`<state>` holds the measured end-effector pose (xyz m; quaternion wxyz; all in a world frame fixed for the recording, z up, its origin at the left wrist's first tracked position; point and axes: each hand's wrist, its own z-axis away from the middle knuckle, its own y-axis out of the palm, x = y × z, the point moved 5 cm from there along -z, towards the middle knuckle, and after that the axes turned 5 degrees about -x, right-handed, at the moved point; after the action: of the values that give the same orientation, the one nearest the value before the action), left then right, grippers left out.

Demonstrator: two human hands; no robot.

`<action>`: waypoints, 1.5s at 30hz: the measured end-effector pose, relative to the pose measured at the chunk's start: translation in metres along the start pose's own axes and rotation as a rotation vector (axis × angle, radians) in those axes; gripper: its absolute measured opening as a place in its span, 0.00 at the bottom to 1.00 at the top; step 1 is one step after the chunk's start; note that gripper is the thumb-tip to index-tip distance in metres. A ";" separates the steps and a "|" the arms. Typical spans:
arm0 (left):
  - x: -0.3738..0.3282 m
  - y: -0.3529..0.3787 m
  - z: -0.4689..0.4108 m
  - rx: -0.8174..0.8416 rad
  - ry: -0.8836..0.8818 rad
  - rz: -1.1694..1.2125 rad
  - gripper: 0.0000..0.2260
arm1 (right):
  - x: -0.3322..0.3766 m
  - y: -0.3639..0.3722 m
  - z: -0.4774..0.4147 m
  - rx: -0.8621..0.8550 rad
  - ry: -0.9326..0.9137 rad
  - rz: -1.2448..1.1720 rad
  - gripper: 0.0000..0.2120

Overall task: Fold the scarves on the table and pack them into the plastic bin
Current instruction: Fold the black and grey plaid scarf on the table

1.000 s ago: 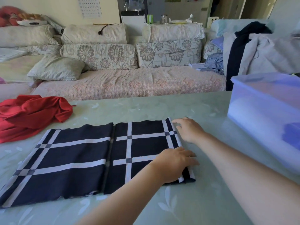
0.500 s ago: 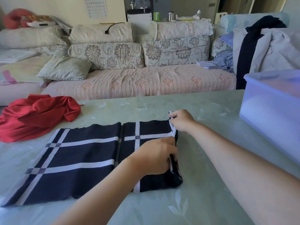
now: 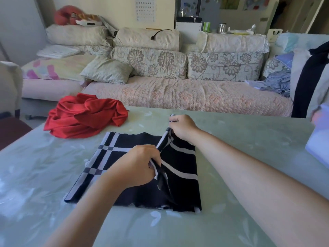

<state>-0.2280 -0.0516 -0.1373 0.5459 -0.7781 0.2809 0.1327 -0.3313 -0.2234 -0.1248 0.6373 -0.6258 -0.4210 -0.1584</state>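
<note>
Two hands grip the checked scarf (image 3: 179, 191), which lies in the middle of the table (image 3: 249, 139), dark with white bars. The left hand (image 3: 138, 164) sits over the scarf's centre, forearm slanting up from the near edge, knuckles up, fingers curled round the near end of a raised edge of cloth. The right hand (image 3: 181, 128) is farther off, its arm stretched from the lower right across the scarf's right side, and its fingers and thumb pinch the far end of the same edge near the scarf's far border. Between the two hands the lifted edge runs taut as a narrow ridge, clear of the layer beneath. Just below the left hand the cloth hangs in a loose crease. The rest of the scarf lies flat, with a grid of white bars on its left part. Toward the table's far left, a red scarf (image 3: 85, 118) lies crumpled in a heap, apart from the checked one. Behind the table stands a sofa (image 3: 178, 97) with a pink quilted cover and flowered cushions, and a pale pillow (image 3: 106, 72) on its left part. At its right end lie blue clothes (image 3: 277, 82), with a dark garment (image 3: 309, 77) draped just beside them. At the view's right edge, a corner of the bin (image 3: 318, 145) shows on the table, well apart from both scarves; its inside is out of view.
</note>
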 end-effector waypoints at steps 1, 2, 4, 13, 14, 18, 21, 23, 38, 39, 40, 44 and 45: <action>0.006 -0.010 0.004 -0.021 -0.009 0.011 0.16 | 0.012 0.011 -0.004 0.011 -0.011 0.005 0.07; 0.012 -0.021 0.008 -0.048 -0.020 0.020 0.16 | 0.022 0.022 -0.008 0.026 -0.032 -0.003 0.08; 0.027 -0.043 0.017 -0.109 -0.056 0.017 0.16 | 0.044 0.044 -0.015 0.057 -0.061 -0.004 0.14; 0.123 -0.106 0.081 -0.055 -0.492 -0.070 0.18 | 0.125 0.151 -0.017 0.249 -0.167 -0.066 0.10; 0.128 -0.105 0.088 0.021 -0.536 -0.136 0.18 | 0.126 0.164 -0.013 0.297 -0.180 -0.043 0.08; 0.136 -0.100 0.105 0.219 -0.667 -0.231 0.28 | 0.106 0.201 0.006 0.470 -0.162 0.127 0.26; 0.143 -0.097 0.093 0.077 -0.602 -0.295 0.26 | 0.083 0.202 0.011 0.378 -0.252 0.355 0.24; 0.141 -0.082 0.081 -0.020 -0.494 -0.269 0.22 | 0.069 0.194 0.015 0.277 -0.286 0.497 0.24; 0.149 -0.039 0.069 0.097 -0.687 -0.459 0.22 | 0.029 0.128 0.091 0.319 -0.455 0.561 0.29; 0.147 -0.038 0.068 0.097 -0.689 -0.464 0.22 | 0.029 0.125 0.107 0.405 -0.493 0.537 0.33; 0.146 -0.038 0.067 0.096 -0.684 -0.477 0.22 | 0.027 0.123 0.122 0.487 -0.519 0.539 0.38; 0.149 -0.034 0.062 0.101 -0.719 -0.410 0.23 | 0.011 0.107 0.153 0.603 -0.571 0.682 0.46; 0.151 -0.032 0.062 0.118 -0.741 -0.387 0.23 | 0.009 0.101 0.152 0.589 -0.578 0.729 0.45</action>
<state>-0.0810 -0.0305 -0.2125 0.6684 -0.6837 -0.0786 0.2822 -0.3043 -0.0620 -0.2062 0.6574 -0.5443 -0.3614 0.3755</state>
